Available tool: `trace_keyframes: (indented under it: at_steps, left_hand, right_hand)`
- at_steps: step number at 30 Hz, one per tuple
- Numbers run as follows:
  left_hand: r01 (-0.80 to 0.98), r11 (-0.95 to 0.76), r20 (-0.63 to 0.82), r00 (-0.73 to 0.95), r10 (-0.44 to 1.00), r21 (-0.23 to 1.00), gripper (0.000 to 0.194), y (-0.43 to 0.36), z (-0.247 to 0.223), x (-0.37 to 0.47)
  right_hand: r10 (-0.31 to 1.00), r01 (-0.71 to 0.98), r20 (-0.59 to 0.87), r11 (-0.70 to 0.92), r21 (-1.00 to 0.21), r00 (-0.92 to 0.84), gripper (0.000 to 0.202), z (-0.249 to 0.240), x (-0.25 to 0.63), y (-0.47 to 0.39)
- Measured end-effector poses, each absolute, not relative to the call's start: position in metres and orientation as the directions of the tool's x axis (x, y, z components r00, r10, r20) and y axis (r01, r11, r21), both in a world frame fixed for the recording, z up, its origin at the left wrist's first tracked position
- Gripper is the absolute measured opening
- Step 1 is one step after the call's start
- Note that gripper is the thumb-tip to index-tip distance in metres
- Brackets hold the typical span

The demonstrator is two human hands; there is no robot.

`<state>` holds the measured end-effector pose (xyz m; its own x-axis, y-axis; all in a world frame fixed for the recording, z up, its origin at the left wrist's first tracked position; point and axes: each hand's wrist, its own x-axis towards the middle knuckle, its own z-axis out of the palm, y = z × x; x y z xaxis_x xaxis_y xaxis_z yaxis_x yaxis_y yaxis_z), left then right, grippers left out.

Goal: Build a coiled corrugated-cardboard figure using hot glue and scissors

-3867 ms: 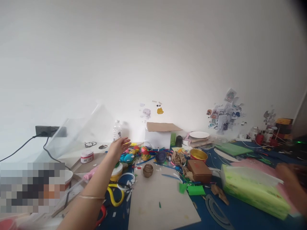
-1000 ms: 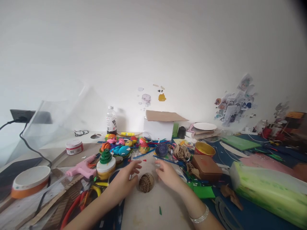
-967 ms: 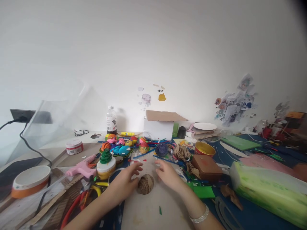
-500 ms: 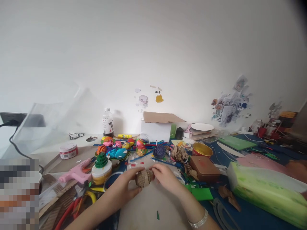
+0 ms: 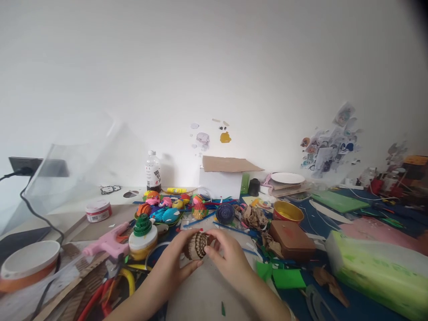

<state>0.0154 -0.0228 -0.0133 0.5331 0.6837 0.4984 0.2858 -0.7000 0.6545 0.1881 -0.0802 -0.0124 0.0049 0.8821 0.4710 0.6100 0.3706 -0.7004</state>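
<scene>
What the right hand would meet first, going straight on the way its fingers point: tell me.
The right hand would first meet the brown corrugated roll, which sits right at its fingertips. Beyond it, the left hand seems next, though depth is hard to judge.

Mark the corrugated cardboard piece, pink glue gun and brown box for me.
Corrugated cardboard piece (image 5: 197, 246), head view: its ridged surface.
Pink glue gun (image 5: 108, 242), head view: its body.
Brown box (image 5: 292, 237), head view: its top.
</scene>
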Motion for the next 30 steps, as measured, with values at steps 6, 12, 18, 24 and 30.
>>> trace_keyframes:
  at_steps: [6, 12, 18, 24, 30]
  left_hand:
    - [0.251, -0.811, 0.607, 0.555, 0.568, 0.529, 0.042, -0.027, -0.014, 0.014]
    - [0.224, -0.838, 0.644, 0.553, 0.529, 0.497, 0.047, -0.026, -0.014, 0.013]
    - [0.178, -0.781, 0.617, 0.519, 0.591, 0.599, 0.047, -0.03, -0.012, 0.011]
    - [-0.155, -0.399, 0.412, 0.566, 0.714, 0.904, 0.064, -0.029, -0.014, 0.019]
    - [-0.065, -0.499, 0.463, 0.489, 0.739, 0.864, 0.052, -0.028, -0.013, 0.017]
  right_hand:
    - [0.889, 0.58, 0.456, 0.392, -0.714, -0.04, 0.037, -0.011, 0.188, -0.083]
    - [0.875, 0.399, 0.478, 0.468, -0.789, -0.08, 0.04, -0.008, 0.182, -0.084]
    - [0.868, 0.349, 0.495, 0.475, -0.808, -0.036, 0.04, -0.014, 0.181, -0.082]
    - [0.866, 0.129, 0.5, 0.498, -0.858, -0.021, 0.038, -0.023, 0.175, -0.081]
    - [0.83, 0.448, 0.555, 0.516, -0.73, -0.053, 0.037, -0.022, 0.179, -0.081]
